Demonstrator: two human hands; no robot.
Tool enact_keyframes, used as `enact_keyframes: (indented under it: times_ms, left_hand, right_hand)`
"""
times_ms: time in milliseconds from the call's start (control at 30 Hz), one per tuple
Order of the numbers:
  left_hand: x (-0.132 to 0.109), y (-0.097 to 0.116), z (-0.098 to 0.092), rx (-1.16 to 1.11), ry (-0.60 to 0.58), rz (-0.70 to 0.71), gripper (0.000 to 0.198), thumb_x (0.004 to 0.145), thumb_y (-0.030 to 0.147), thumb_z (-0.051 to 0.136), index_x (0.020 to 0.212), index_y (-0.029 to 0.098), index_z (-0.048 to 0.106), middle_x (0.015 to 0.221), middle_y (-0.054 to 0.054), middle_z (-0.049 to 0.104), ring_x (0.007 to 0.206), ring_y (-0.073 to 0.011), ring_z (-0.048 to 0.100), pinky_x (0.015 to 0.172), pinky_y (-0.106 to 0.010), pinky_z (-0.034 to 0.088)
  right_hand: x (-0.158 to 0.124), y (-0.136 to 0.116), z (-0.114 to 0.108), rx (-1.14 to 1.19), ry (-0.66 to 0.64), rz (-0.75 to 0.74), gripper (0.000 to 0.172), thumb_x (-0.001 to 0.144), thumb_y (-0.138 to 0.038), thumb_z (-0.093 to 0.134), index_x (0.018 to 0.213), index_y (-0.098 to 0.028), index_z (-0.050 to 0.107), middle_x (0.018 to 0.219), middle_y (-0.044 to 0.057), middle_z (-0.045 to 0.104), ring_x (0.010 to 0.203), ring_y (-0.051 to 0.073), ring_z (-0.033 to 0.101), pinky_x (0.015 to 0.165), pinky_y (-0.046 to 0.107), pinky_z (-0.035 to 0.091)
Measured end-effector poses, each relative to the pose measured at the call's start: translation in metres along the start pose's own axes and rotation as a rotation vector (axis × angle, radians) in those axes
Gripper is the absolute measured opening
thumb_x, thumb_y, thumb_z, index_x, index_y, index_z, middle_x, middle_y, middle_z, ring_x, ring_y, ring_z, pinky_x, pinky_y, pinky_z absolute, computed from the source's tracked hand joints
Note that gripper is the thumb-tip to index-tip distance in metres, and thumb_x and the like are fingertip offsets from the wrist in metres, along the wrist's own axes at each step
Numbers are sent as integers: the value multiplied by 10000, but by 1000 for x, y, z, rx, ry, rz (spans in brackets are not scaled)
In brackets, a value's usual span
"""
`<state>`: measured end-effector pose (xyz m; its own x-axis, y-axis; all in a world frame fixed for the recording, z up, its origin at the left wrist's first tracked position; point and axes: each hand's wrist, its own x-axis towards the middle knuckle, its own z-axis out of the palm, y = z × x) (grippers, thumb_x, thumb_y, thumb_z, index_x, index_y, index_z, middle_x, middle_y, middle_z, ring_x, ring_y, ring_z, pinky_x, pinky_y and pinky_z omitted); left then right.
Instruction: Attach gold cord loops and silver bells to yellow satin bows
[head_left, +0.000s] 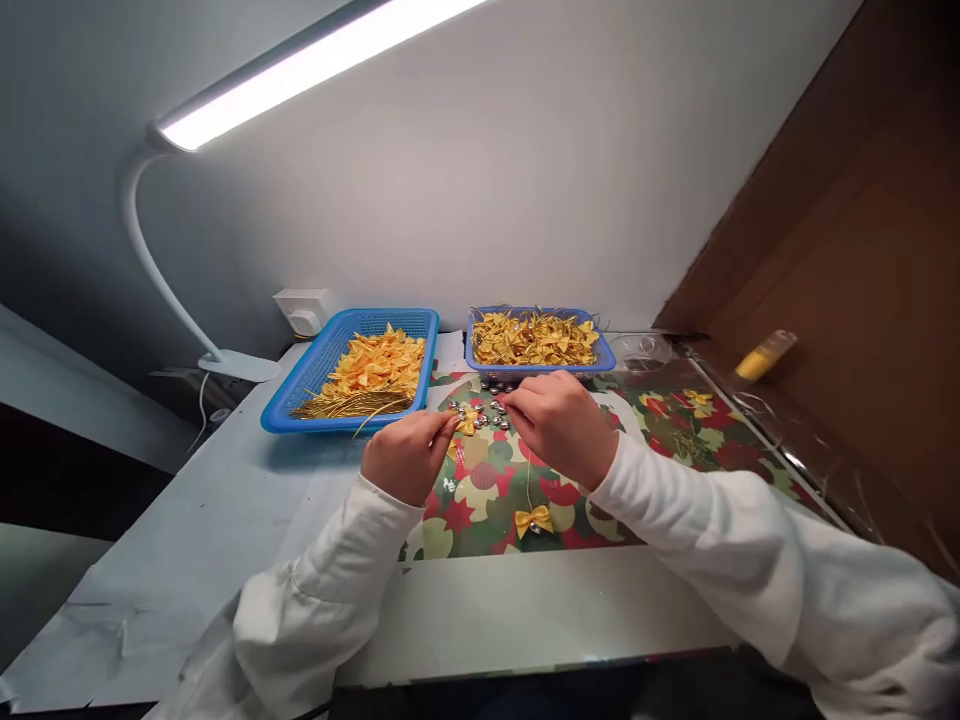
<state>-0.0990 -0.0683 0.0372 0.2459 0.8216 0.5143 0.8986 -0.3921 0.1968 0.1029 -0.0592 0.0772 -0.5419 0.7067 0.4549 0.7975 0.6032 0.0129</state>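
My left hand (409, 452) is closed in a pinch beside a small yellow bow (469, 420); what lies between its fingertips is too small to make out. Across from it, my right hand (559, 422) is also pinched, its fingertips beside several small silver bells (496, 410). Whatever it grips is hidden. Both hands are just above a red and green patterned sheet (484, 500). Nearer to me on that sheet lies a finished-looking yellow bow (534, 521) with a silver bell and a gold cord.
Behind my left hand is a blue basket (300, 385) of yellow bows and gold cords. A smaller blue basket (611, 358) of corded bows stands at the back. A lamp (161, 285) is clipped at the left, and more bows (697, 398) lie at the right.
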Motion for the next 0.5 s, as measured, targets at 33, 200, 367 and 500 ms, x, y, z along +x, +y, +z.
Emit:
enact_keyframes:
  times_ms: [33,200,367,500]
  left_hand:
    - [-1,5,-1,18,-48,21,318,911,322,434,874,200,726,761,-39,732,648,-167,653,566,-250,419]
    - [-10,42,-14,203,-193,85,329,822,426,578,1039,198,675,921,-66,714,791,-224,665,530,-270,404]
    - [-13,68,-9,187,-337,19,289,835,421,539,719,203,689,684,-42,676,559,-185,625,444,-260,313]
    - [-2,66,5,11,-326,26,316,842,258,489,579,180,647,595,-46,660,528,-166,594,462,-249,312]
  right_hand:
    - [-9,2,2,1,13,17,230,898,-176,485,756,-142,663,701,54,648,673,169,539,657,303,265]
    - [-43,5,8,-34,53,82,231,881,-150,500,701,-154,646,666,48,629,649,172,521,650,310,275]
    - [-56,1,11,-26,61,119,246,893,-149,485,707,-158,645,661,47,630,653,173,522,656,312,285]
    - [-63,1,13,100,42,190,232,902,-165,475,757,-162,655,721,61,656,712,181,555,692,308,315]
